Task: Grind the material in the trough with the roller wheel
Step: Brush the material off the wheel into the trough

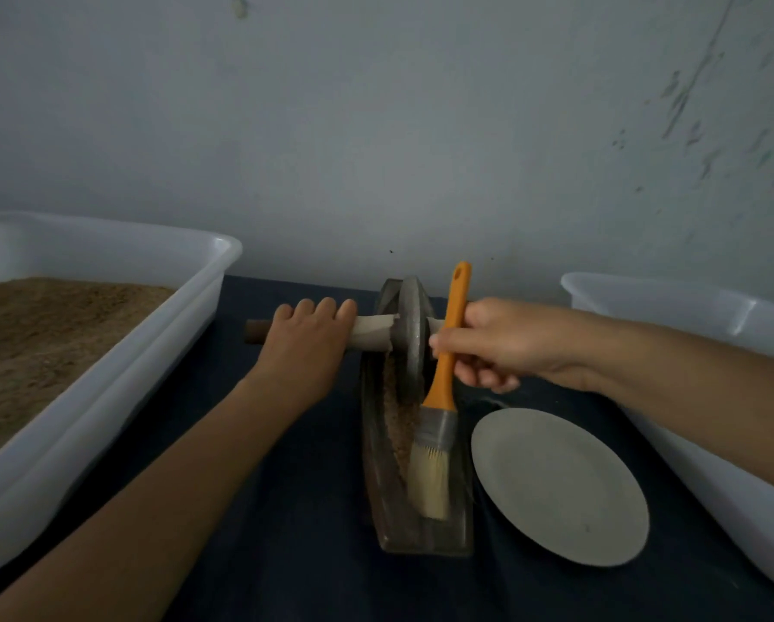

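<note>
A: How are the hands placed?

B: The left hand (306, 334) is laid over the axle handle (259, 333) left of centre, fingers curled over its top. The right hand (488, 343), right of centre, is closed on the orange handle of a brush (439, 410), with the bristles hung down over the near end of the trough. Whether the right side of the axle is also held cannot be told; it is hidden behind the brush and the fingers.

A: And the task's things?

B: The roller wheel (410, 334) is stood upright in the far part of the trough (421, 540), at the centre of the frame. The brown material (398, 424) is banked along the groove just in front of the wheel.

A: What could go wrong?

B: If the wheel is driven by one hand only, it may be tipped sideways and ridden up the trough wall, so material could be thrown onto the dark tabletop (295, 509). The bristles are judged close to the wheel's path; they could be caught and pinched under the rim if the wheel is rolled forward. Powder could also be flicked out over the low near lip by a careless sweep.

A: What lies around?

B: A grey plate (560, 487) is set just right of the trough. A white tub (107, 352) with brown powder is seen at the left edge, and another white tub (690, 316) at the right.
</note>
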### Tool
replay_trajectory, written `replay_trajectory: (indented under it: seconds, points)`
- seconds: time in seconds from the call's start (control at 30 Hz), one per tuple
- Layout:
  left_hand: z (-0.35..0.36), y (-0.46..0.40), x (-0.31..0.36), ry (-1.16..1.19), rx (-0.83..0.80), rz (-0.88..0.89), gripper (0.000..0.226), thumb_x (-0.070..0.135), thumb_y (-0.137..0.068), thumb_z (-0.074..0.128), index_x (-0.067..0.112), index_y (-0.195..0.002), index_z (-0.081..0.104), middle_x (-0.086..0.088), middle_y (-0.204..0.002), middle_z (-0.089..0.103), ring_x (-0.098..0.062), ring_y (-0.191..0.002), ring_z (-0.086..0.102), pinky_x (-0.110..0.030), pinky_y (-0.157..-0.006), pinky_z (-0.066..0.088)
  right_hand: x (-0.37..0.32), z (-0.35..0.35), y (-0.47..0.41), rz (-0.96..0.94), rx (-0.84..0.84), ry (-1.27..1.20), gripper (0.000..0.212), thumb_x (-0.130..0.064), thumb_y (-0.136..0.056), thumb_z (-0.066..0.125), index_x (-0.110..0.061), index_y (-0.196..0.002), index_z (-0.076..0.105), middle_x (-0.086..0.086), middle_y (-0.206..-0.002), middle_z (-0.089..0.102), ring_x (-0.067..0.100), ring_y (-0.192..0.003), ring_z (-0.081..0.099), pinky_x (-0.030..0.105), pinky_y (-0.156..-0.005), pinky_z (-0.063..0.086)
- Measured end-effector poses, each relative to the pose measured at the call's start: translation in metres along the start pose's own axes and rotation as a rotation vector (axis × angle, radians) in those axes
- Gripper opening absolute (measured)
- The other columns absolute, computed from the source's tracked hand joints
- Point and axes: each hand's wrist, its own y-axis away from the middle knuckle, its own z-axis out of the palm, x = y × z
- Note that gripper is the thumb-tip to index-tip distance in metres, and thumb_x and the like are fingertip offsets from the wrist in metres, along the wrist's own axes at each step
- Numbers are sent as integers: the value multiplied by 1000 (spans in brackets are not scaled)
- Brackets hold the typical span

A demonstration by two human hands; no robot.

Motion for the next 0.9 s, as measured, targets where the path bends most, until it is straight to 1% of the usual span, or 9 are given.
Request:
replay_trajectory:
  seconds: [0.07, 0.13, 0.2, 0.3, 0.4, 0.5, 0.67, 0.8, 0.9]
  points:
    - [1, 0, 0, -3, 0, -4, 45, 27, -88, 58, 20, -125, 32, -1, -118, 48, -20, -107, 49, -36, -93, 38, 6, 9, -6, -40, 97, 88, 30, -25, -98, 47, -8, -75, 55, -2, -50, 57, 4, -36, 45, 15, -35, 34]
    - [1, -1, 1, -4, -1, -5, 44, 27, -89, 57, 20, -125, 32, -2, -119, 48, -21, -107, 49, -36, -93, 38, 10, 15, -3, -145, 240, 210, 27, -28, -97, 48, -14, -74, 52, -5, -48, 59, 2, -36, 49, 11, -37, 35]
    - [0, -1, 1, -13, -5, -12, 44, 27, -89, 57, 20, -124, 32, -2, -118, 48, -21, -107, 49, -36, -92, 38, 9, 15, 5, -256, 366, 293, 23, -31, -96, 48, -18, -78, 52, -6, -51, 60, 0, -39, 52, 9, -41, 37]
    - [0, -2, 2, -23, -5, -20, 41, 26, -89, 55, 19, -123, 34, -2, -117, 48, -22, -106, 49, -36, -91, 37, 6, 8, 19, -359, 496, 283, 20, -32, -94, 48, -15, -87, 56, -7, -55, 62, 1, -44, 55, 10, -48, 41]
    - [0, -2, 2, -13, -10, -29, 42, 26, -89, 56, 19, -124, 33, -3, -117, 48, -22, -106, 49, -36, -91, 37, 0, 11, 31, -373, 412, 181, 22, -31, -94, 48, -12, -88, 57, -10, -55, 63, 1, -41, 54, 7, -42, 38]
    - [-1, -2, 2, -19, -6, -31, 42, 26, -90, 55, 19, -124, 33, -2, -117, 48, -22, -106, 49, -36, -91, 37, 2, 17, 29, -317, 348, 186, 25, -30, -95, 47, -9, -88, 58, -5, -51, 60, 0, -39, 52, 5, -40, 36]
    - [-1, -2, 0, -10, -18, -14, 41, 27, -90, 54, 21, -124, 33, -1, -118, 48, -21, -106, 49, -35, -91, 37, 10, 20, 27, -324, 452, 341, 20, -35, -95, 46, -17, -92, 55, -6, -60, 60, -1, -48, 56, 12, -50, 42]
    - [-6, -5, -7, 120, -69, 16, 38, 31, -90, 52, 26, -125, 38, 2, -116, 51, -20, -107, 49, -36, -91, 35, 9, 3, 45, -427, 551, 194, 15, -33, -92, 48, -21, -86, 55, -8, -61, 65, 4, -44, 57, 9, -42, 39]
    - [-10, -4, -13, 240, -128, 24, 40, 34, -89, 53, 31, -127, 41, 4, -115, 52, -18, -108, 48, -36, -91, 33, 11, -21, 54, -428, 638, -65, 16, -28, -92, 51, -15, -85, 57, 0, -58, 64, 10, -41, 54, 17, -38, 40]
